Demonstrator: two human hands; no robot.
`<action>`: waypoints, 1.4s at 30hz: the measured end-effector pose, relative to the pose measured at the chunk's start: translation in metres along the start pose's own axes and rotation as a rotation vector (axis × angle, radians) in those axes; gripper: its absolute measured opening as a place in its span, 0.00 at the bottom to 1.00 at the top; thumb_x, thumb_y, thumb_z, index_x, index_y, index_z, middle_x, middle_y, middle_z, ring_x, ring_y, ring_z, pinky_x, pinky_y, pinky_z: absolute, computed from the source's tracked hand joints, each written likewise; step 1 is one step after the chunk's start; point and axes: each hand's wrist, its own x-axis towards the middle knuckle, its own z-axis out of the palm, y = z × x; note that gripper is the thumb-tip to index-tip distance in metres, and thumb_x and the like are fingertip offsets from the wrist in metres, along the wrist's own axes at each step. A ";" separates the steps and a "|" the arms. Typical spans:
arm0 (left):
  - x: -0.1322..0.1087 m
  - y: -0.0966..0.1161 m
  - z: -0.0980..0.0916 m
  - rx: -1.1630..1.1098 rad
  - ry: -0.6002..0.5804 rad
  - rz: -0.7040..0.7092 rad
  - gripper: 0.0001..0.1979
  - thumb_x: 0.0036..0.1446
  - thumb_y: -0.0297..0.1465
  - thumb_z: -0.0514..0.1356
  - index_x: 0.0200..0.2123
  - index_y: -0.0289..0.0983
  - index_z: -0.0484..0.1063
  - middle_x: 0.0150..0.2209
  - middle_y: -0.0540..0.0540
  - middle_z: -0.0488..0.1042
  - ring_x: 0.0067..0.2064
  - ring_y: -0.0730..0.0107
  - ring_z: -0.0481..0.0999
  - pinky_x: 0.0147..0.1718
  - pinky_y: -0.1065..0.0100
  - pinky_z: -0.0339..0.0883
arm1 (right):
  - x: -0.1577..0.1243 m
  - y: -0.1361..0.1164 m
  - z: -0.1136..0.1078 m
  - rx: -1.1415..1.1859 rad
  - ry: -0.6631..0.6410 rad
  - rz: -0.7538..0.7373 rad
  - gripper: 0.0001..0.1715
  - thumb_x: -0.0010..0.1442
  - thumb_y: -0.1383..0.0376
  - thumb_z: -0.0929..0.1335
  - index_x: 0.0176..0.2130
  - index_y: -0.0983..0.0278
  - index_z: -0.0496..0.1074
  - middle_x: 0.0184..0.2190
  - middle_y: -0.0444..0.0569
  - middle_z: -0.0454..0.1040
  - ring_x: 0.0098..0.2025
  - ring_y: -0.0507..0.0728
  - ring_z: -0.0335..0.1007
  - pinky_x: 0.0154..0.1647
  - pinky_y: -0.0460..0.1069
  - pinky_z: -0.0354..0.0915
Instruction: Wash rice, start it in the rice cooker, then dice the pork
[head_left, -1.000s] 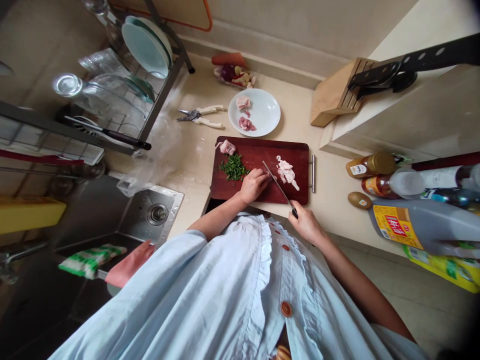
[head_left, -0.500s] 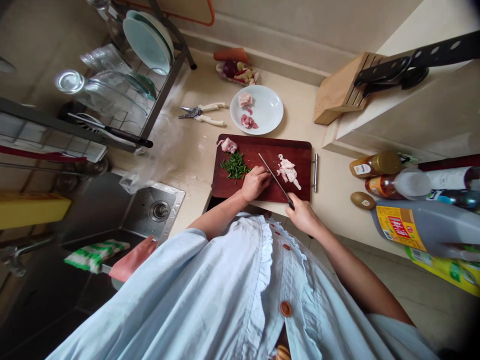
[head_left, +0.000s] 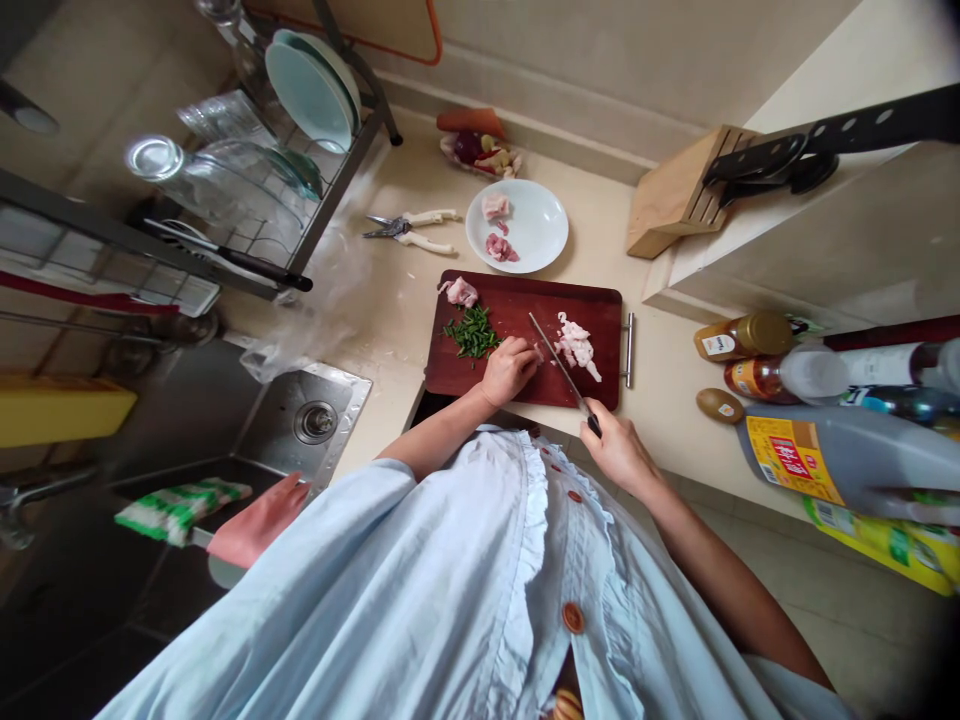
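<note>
My right hand [head_left: 619,446] is closed around the dark handle of a kitchen knife [head_left: 561,363], its blade slanting up and left over the reddish-brown cutting board [head_left: 525,293]. To the left of the blade, my left hand [head_left: 510,369] has its fingers curled onto a small piece of meat [head_left: 538,354], mostly hidden beneath them. Pale chopped meat [head_left: 576,346] lies on the board's right side. Chopped green vegetable [head_left: 472,332] is heaped left of my left hand, with a pink lump of raw meat [head_left: 460,292] just behind it.
Behind the board stands a white plate [head_left: 544,228] with raw meat pieces. Kitchen shears [head_left: 409,228] lie left of it. A knife block [head_left: 675,195] and several bottles [head_left: 810,460] line the right. The sink [head_left: 262,420] and dish rack [head_left: 330,200] are at left.
My right hand and the knife have shifted a little right and toward me, widening the gap between blade and left fingers. My left hand stays on the meat. The view has tilted slightly.
</note>
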 end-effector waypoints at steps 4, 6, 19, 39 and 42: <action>0.001 0.000 0.000 -0.008 -0.002 0.002 0.08 0.59 0.29 0.56 0.31 0.36 0.75 0.32 0.45 0.71 0.35 0.67 0.67 0.34 0.67 0.64 | -0.007 0.001 -0.006 0.006 -0.081 -0.006 0.23 0.57 0.65 0.59 0.51 0.65 0.67 0.27 0.49 0.74 0.29 0.56 0.70 0.30 0.45 0.59; 0.001 -0.001 0.000 -0.016 -0.015 -0.011 0.07 0.58 0.28 0.57 0.32 0.36 0.75 0.33 0.45 0.72 0.36 0.67 0.68 0.35 0.67 0.64 | -0.002 -0.001 -0.006 0.016 -0.123 0.007 0.20 0.57 0.65 0.59 0.49 0.64 0.68 0.25 0.47 0.73 0.27 0.55 0.69 0.28 0.45 0.58; -0.003 0.000 0.000 -0.014 -0.013 -0.052 0.10 0.60 0.32 0.55 0.32 0.37 0.76 0.32 0.44 0.72 0.36 0.65 0.68 0.36 0.65 0.65 | 0.016 0.004 0.013 0.036 -0.069 -0.011 0.20 0.58 0.66 0.60 0.49 0.65 0.68 0.28 0.49 0.75 0.30 0.56 0.70 0.31 0.45 0.59; 0.000 0.000 0.000 -0.016 -0.048 -0.069 0.07 0.57 0.29 0.58 0.31 0.36 0.75 0.32 0.45 0.72 0.36 0.65 0.67 0.36 0.65 0.65 | 0.050 -0.019 0.015 0.036 -0.068 -0.041 0.14 0.56 0.65 0.61 0.43 0.62 0.67 0.24 0.47 0.71 0.26 0.55 0.66 0.27 0.46 0.54; -0.001 0.000 0.000 -0.006 -0.043 -0.068 0.07 0.58 0.29 0.57 0.29 0.36 0.74 0.32 0.45 0.71 0.36 0.65 0.67 0.36 0.65 0.65 | 0.036 -0.008 0.015 0.051 -0.076 -0.044 0.16 0.56 0.66 0.60 0.44 0.63 0.68 0.23 0.46 0.71 0.26 0.55 0.67 0.27 0.45 0.55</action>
